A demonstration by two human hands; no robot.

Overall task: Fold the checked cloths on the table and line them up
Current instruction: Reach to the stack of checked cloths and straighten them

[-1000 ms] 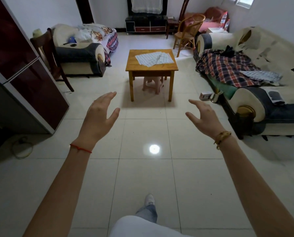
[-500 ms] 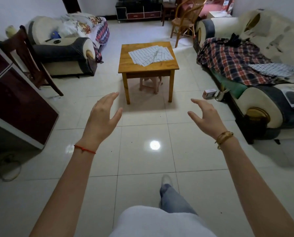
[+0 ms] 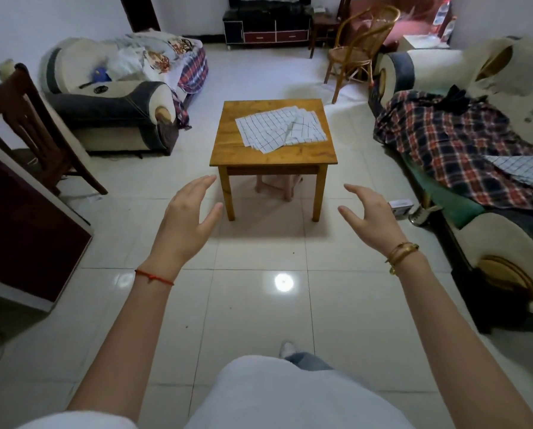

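A loose heap of white checked cloths [image 3: 279,128] lies on the far right part of a small square wooden table [image 3: 249,153] ahead of me. Both my arms reach forward over the tiled floor, short of the table. My left hand [image 3: 186,221] is open with fingers apart, level with the table's front left leg. My right hand [image 3: 372,215] is open too, fingers curled loosely, near the front right leg. Neither hand touches anything.
A sofa [image 3: 506,243] with a red plaid blanket [image 3: 454,144] and another checked cloth [image 3: 528,170] runs along the right. An armchair [image 3: 110,119] and a dark wooden chair [image 3: 33,125] stand left, a dark cabinet [image 3: 23,236] nearer left. A stool [image 3: 277,187] sits under the table.
I have walked closer to the table, which now looks larger and nearer. Both hands stay raised and open in the same pose.
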